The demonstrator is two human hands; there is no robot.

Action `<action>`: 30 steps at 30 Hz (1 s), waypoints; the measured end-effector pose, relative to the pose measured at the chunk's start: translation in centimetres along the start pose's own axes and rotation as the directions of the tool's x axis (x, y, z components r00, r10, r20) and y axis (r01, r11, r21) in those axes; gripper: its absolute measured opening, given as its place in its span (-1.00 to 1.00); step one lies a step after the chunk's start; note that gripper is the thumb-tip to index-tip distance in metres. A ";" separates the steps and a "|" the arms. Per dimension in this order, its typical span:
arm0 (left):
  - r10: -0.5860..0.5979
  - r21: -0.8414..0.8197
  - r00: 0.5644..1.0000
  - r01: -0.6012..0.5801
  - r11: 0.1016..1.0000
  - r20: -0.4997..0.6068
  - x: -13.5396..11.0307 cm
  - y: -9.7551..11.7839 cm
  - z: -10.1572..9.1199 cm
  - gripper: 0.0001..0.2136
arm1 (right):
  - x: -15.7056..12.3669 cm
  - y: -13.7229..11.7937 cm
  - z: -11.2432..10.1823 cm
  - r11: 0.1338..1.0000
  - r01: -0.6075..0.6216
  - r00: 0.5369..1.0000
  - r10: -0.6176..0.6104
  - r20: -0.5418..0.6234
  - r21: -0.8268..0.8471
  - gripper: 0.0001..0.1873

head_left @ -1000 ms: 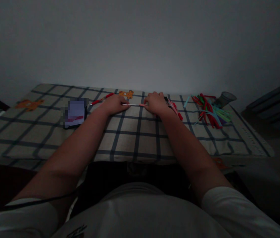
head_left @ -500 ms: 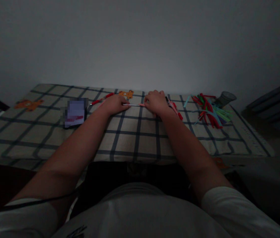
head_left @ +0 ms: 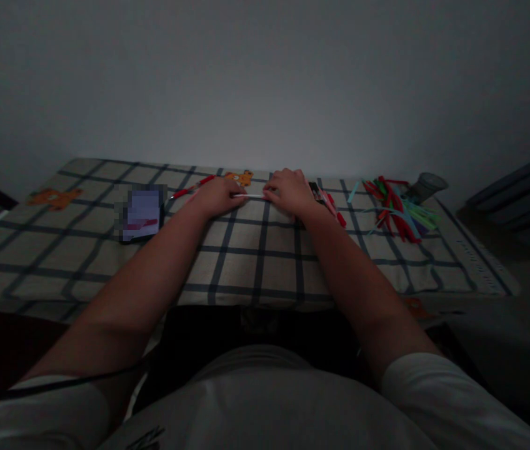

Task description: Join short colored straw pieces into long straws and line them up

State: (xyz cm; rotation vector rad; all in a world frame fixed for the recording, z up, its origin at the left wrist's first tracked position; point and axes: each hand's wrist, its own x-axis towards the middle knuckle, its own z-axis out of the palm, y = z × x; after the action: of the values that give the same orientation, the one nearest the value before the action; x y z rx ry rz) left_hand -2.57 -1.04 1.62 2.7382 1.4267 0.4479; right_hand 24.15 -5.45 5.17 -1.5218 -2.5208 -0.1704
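A thin pale strip (head_left: 254, 196) stretches between my hands, low over the far middle of the checked cloth. My left hand (head_left: 222, 195) pinches its left end between thumb and fingers. On the other end, the thumb and forefinger of my right hand (head_left: 290, 190) are closed, with the remaining fingers bent above. A red pen (head_left: 181, 193) lies just left of my left hand, partly hidden by it. Beside my right wrist are small red and black items (head_left: 332, 206), partly covered and too dim to make out.
A phone-like device (head_left: 143, 212) with a blurred screen stands at the left. To the right lies a heap of red, green and blue strips (head_left: 399, 212), next to a grey see-through cup (head_left: 428, 184). A wall (head_left: 265, 87) rises behind the checked tablecloth (head_left: 237, 262).
My right hand has shifted slightly left along the strip, closer to my left hand. The exposed stretch between them is shorter and looks paler. My left hand has stayed in place.
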 end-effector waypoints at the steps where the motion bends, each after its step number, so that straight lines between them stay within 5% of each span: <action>1: 0.005 -0.004 1.000 -0.005 1.000 0.004 0.0 0.1 0.0 -0.56 | 0.0 0.0 0.0 1.000 0.007 1.000 -0.007 0.009 0.000 -0.54; 30: 0.040 -0.036 0.998 -0.041 0.998 -0.040 0.1 0.1 0.2 -0.56 | 0.1 0.0 0.1 0.999 0.009 0.998 -0.007 0.056 -0.046 -0.56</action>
State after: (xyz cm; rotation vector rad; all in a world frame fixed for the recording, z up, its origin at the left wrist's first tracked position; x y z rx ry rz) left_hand -2.42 -0.99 1.43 2.7485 1.3588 0.5266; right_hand 24.11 -5.34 5.10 -1.5548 -2.5838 -0.1912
